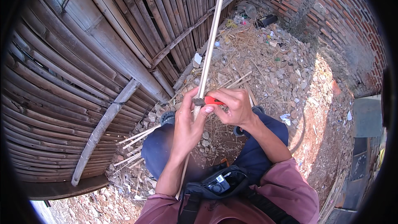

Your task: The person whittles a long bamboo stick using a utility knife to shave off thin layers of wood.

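A long pale bamboo strip (211, 43) slants up and away from my lap, with a dark line running along its length. My left hand (186, 120) is closed around its lower part, thumb and fingers on either side. In my right hand (234, 104) is a red-handled utility knife (212, 100). Its dark, worn-looking blade lies across the strip, close to my left thumb and fingertips. The strip's lower end passes under my left wrist toward my lap. Whether the blade has cut into the bamboo cannot be made out.
More thin bamboo strips (134, 157) lie by my left leg, and others (239, 82) lie on the rubble (273, 83) ahead. A bamboo wall (95, 29) rises at left, a brick wall (356, 20) at far right. An open black waist bag (222, 184) sits at my lap.
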The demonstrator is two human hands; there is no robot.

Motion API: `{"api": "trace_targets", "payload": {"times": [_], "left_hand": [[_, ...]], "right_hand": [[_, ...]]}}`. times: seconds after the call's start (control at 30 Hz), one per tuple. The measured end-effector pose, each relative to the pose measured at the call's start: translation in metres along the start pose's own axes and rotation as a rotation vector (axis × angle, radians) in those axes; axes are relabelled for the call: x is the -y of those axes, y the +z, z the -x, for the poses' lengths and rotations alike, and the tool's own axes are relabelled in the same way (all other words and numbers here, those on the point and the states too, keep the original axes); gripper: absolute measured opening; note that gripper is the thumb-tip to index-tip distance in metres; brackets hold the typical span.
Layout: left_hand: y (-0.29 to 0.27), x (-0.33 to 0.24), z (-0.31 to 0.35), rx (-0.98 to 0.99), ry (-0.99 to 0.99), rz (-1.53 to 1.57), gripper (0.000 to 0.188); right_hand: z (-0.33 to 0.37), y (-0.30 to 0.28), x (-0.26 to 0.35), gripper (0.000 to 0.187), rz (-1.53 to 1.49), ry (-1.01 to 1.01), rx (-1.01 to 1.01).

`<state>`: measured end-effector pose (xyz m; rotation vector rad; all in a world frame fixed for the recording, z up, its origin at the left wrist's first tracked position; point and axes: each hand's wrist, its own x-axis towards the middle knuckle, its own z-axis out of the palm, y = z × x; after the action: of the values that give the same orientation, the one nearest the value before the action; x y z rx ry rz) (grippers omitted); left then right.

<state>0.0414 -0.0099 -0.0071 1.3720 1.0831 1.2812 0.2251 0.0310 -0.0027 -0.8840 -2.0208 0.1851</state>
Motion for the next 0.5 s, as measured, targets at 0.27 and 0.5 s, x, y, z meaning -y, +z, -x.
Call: {"api": "trace_targets", "payload": {"times": [0.27, 0.5], "left_hand": [[0.0004, -0.0004, -0.0013, 0.02, 0.035, 0.067, 0.051], [0.0002, -0.0049, -0.0004, 0.028, -0.03, 0.046, 0.048]], "right_hand": [[-0.0017, 0.0, 0.0035, 0.021, 0.012, -0.007, -0.009], [0.0019, 0.0023, 0.0013, 0.025, 0.039, 0.006, -0.016]]}}
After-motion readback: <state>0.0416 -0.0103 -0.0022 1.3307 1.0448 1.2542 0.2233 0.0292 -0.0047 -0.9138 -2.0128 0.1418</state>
